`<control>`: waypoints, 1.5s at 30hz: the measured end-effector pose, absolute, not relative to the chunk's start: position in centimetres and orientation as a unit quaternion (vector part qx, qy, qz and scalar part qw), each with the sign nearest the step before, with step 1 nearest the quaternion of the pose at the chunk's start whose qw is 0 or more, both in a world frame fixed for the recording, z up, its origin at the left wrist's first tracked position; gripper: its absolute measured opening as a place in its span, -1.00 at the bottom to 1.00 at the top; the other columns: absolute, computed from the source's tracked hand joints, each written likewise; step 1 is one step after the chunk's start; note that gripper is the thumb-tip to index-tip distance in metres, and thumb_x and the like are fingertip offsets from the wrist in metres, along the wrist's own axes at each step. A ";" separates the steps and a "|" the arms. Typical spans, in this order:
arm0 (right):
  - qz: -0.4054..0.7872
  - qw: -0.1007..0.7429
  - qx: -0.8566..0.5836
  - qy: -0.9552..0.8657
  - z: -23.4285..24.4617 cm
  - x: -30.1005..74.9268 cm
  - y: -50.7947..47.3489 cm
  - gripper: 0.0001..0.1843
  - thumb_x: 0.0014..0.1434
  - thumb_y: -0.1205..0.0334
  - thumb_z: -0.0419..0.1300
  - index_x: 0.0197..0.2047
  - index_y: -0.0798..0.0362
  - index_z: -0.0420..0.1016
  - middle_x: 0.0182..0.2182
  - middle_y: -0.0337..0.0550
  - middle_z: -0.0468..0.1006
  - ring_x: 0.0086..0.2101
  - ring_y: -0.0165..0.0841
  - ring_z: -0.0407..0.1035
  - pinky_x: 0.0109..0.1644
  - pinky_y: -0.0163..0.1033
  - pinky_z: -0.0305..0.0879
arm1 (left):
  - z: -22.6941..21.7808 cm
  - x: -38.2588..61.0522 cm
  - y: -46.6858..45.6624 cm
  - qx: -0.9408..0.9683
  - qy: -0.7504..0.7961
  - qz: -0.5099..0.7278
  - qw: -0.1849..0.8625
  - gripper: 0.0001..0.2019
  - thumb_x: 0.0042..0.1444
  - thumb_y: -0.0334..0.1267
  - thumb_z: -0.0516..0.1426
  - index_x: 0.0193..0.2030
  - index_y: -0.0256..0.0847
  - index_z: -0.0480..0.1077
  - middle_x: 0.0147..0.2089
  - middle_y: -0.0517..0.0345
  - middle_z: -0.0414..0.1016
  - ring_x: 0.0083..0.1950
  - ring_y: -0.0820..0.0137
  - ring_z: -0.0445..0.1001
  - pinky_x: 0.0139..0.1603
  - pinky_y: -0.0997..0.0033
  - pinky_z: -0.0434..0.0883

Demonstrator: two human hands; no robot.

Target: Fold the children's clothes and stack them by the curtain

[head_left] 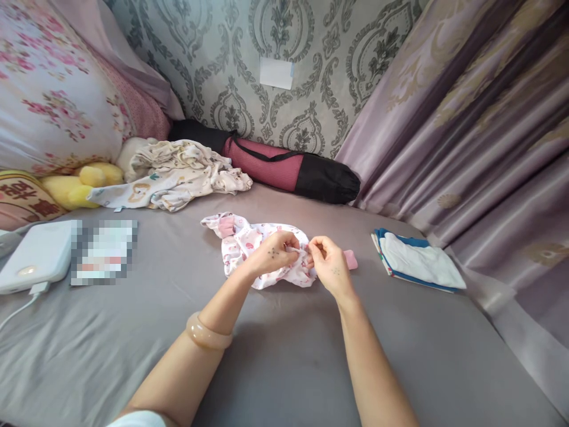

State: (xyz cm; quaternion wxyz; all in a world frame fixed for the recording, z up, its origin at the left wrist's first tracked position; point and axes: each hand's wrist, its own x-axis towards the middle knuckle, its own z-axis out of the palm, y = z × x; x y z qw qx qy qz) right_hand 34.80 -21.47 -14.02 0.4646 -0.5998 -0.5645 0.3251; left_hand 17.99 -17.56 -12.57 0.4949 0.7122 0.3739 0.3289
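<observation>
A small white garment with a pink print and pink cuffs point(240, 255) lies bunched on the grey sheet point(275, 350). My left hand point(275, 252), below which a pale bangle point(208, 332) circles the forearm, has its fingers closed on the garment's middle. Close beside it, my right hand point(328, 261) pinches the same cloth with thumb and forefinger. One pink cuff point(351, 259) sticks out past the right hand; another sits at the far left end. The fingertips partly hide the cloth between them.
Folded clothes point(420, 261) lie at right by the curtain point(444, 118). Crumpled printed clothes point(186, 172) and a rolled maroon-and-black bag point(275, 166) lie along the back. On the left are a white power bank point(42, 255) with a cable, a blurred-out flat item point(105, 252) and a yellow plush toy point(73, 187).
</observation>
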 end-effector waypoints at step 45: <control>0.363 0.393 -0.572 -0.622 -13.0 35.1 -22.4 -0.84 0.21 0.11 0.08 -0.26 -0.04 0.42 -0.58 -0.28 0.51 -0.57 -0.32 0.48 -0.43 -0.26 0.41 | -11.1 18.3 -18.8 0.751 0.431 0.287 0.410 -0.82 -0.04 -0.37 0.04 -0.34 -0.27 0.46 -0.65 0.29 0.33 -0.63 0.51 0.29 -0.54 0.53 0.16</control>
